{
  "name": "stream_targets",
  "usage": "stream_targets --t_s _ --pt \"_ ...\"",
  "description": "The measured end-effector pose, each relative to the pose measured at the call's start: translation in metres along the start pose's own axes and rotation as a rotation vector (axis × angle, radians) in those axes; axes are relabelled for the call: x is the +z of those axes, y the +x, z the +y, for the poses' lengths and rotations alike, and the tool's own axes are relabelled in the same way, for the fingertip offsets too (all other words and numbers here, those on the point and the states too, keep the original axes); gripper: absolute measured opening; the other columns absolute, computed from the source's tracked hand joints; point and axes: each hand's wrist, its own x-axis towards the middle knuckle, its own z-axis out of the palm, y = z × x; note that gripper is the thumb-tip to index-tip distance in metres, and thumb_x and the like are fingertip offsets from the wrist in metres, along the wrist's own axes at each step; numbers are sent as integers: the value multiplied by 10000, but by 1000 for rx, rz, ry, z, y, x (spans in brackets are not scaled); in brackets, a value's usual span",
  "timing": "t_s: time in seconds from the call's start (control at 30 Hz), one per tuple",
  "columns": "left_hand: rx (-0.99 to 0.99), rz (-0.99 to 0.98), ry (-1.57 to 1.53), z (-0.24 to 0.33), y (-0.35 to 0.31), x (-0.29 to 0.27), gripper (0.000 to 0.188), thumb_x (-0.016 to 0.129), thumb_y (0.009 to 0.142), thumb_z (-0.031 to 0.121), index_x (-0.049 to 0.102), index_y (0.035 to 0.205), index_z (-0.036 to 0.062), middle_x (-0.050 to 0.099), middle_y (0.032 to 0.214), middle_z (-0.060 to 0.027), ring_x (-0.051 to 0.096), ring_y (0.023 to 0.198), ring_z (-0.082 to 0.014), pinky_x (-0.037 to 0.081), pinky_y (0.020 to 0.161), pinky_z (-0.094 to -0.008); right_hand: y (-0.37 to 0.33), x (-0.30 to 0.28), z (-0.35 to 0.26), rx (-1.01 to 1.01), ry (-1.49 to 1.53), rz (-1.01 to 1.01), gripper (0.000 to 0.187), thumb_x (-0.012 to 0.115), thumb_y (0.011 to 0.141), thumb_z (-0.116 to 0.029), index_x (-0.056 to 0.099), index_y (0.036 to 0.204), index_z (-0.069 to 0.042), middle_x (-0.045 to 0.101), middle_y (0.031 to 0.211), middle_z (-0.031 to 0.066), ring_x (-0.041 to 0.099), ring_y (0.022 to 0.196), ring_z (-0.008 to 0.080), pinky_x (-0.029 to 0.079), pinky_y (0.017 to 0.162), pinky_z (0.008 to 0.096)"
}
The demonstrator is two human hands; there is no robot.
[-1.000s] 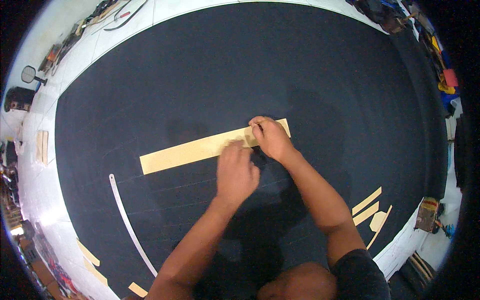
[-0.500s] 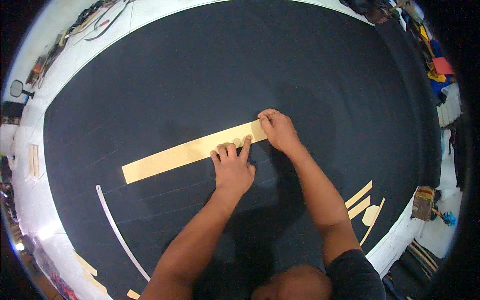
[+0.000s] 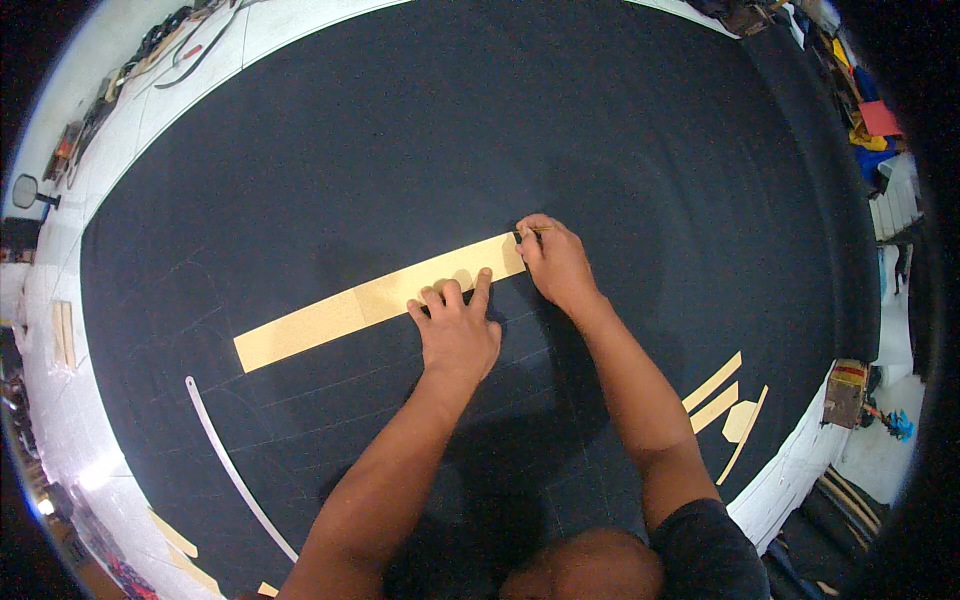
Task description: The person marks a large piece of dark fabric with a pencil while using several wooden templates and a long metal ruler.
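Observation:
A long, pale yellow card pattern strip [image 3: 345, 313] lies slantwise on dark fabric [image 3: 400, 150] spread over the table. My left hand [image 3: 456, 335] rests at its lower edge, fingers spread and tips pressing the strip down. At the strip's right end, my right hand [image 3: 556, 262] is closed in a pinch around a short thin stick [image 3: 541, 229], light brown in colour. The fingers hide the stick's tip, and its exact kind cannot be made out. Faint pale lines run across the fabric below and left of the strip.
Left of my left forearm lies a long curved white ruler [image 3: 232, 463]. Several small yellow card pieces [image 3: 739, 421] sit beside my right elbow, and more card pieces [image 3: 175, 533] at the lower left. The white table edge [image 3: 105, 440] holds two light wooden pieces [image 3: 64, 333].
My right hand has shifted slightly at the strip's right end, and the stick in its fingers shows more clearly. The left hand keeps pressing the strip. The whole view has shifted a little.

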Motion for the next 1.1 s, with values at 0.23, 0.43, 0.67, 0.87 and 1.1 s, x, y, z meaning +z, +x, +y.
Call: stream_targets --t_s 0.23,0.43,0.67,0.87,1.1 --pt "12 -13 -50 1 3 -3 747 665 877 339 420 1573 227 489 1270 -230 485 1194 -438 373 1057 -658 -11 0 -3 -100 -128 -32 203 576 985 -162 672 1120 -44 683 1108 193 667 1012 411 545 895 494" --pt "-48 -189 -66 1 6 -16 732 631 926 389 385 1596 225 445 1409 -227 420 1342 -460 312 1127 -702 -45 -17 -9 -102 -229 -152 186 610 973 -164 673 1116 -63 687 1115 155 673 994 394 566 850 475" --pt "-4 -40 -66 -1 2 -4 715 638 904 345 419 1571 211 481 1318 -243 464 1237 -442 356 1083 -652 -60 -24 1 193 311 165 234 575 1052 -217 668 1179 -44 715 1098 135 714 957 253 569 834 368" --pt "-4 253 -341 -47 -22 3 661 676 892 287 494 1516 162 504 1373 -260 472 1276 -466 363 1118 -587 -105 -3 9 69 375 157 254 507 1073 -179 640 1220 -21 702 1115 168 706 995 290 552 875 391" --pt "-132 292 -143 -115 -51 16 618 654 960 406 513 1495 131 410 1563 -236 330 1479 -469 258 1210 -592 -119 9 -14 -301 32 -53 194 625 971 -129 668 1151 -71 684 1164 147 617 1127 379 452 996 506"
